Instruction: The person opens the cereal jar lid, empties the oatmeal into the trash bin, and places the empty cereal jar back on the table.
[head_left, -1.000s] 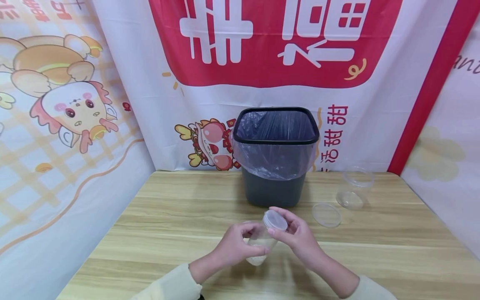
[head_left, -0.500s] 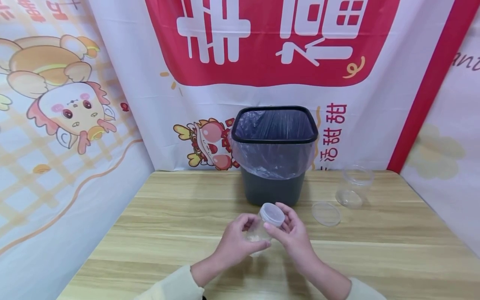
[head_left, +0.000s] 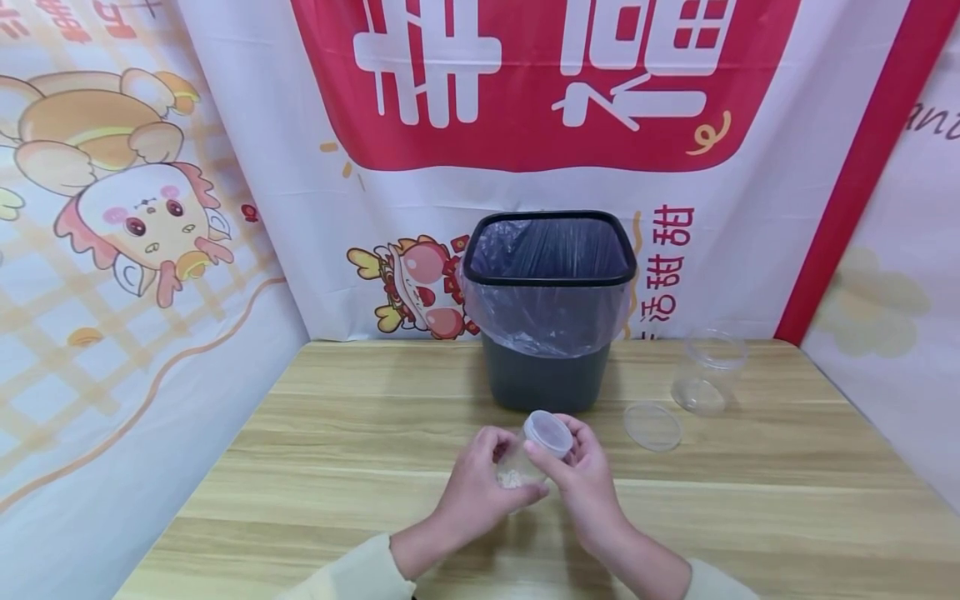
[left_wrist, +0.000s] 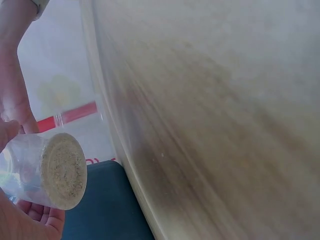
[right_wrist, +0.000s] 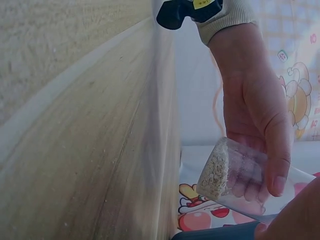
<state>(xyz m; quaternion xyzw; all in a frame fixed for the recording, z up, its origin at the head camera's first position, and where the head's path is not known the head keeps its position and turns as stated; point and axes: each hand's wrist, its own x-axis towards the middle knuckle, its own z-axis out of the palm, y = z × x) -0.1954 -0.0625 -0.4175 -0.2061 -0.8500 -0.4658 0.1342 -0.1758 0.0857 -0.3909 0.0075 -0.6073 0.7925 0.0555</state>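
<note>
My left hand (head_left: 476, 479) curls round a clear plastic jar (head_left: 517, 461), tilted with its top toward the upper right. Pale, flaky bits (right_wrist: 216, 170) lie at the jar's bottom end, seen through the wall in the right wrist view. At the jar's top, my right hand (head_left: 588, 479) grips the translucent screw lid (head_left: 549, 432), thumb on the near side and fingers behind. The lid sits on the mouth. In the left wrist view the jar's round base (left_wrist: 64, 171) faces the camera, packed with the same bits. Both hands are above the table, in front of the bin.
A dark grey bin (head_left: 546, 379) with a clear liner and black rim stands at the table's back middle. Right of it are a flat clear disc lid (head_left: 652, 427) and an uncovered clear jar (head_left: 705, 383). The wooden table (head_left: 337, 467) meets printed cloth walls behind and beside it.
The jar has risen slightly and the pale bits show more plainly inside it. My left thumb has shifted a little to the right along the jar; the right hand has stayed on the lid.
</note>
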